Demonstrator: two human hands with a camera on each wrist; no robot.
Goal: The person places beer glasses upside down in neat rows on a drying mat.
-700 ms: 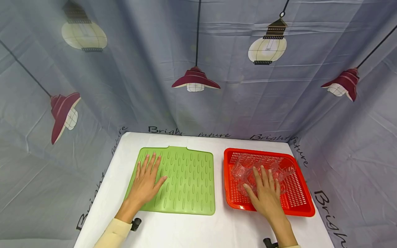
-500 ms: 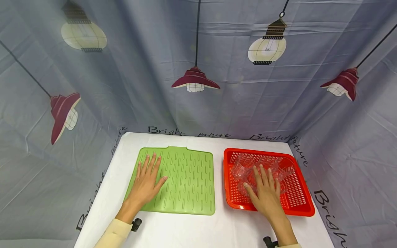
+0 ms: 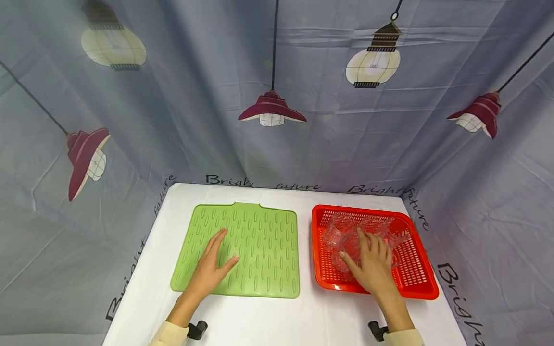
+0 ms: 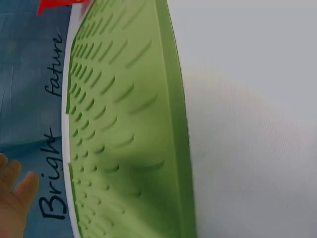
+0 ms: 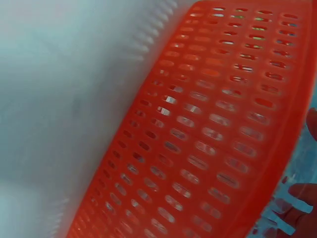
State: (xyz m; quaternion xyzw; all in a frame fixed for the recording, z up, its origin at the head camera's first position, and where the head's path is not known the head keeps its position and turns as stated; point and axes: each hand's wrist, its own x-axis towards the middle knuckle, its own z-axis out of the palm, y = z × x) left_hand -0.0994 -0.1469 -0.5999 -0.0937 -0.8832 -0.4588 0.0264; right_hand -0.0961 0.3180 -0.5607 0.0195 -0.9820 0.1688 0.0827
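Note:
My left hand (image 3: pixel 207 273) hovers over the left part of a green ridged draining mat (image 3: pixel 270 250), fingers loosely extended and thumb held apart, with nothing in it. In the left wrist view, part of that hand (image 4: pixel 14 198) shows at the lower left, clear of the mat (image 4: pixel 119 114). My right hand (image 3: pixel 375 266) is over a red perforated plastic basket (image 3: pixel 317 259), its fingers slightly bent above several transparent cup-like vessels (image 3: pixel 337 230). Whether its fingertips touch them cannot be told. In the right wrist view the basket wall (image 5: pixel 198 134) hides most of the contents; some fingers (image 5: pixel 302 193) show beyond it.
Mat and basket lie side by side on a white table (image 3: pixel 277 319), with a strip of tabletop between them. A grey-blue curtain (image 3: pixel 195 120) printed with lamps and lettering encloses the table at the back and sides.
My left hand has risen off the mat and turned, its fingers drawing together and nearer me. My right hand's fingers have bent slightly above the basket. The view has shifted a little.

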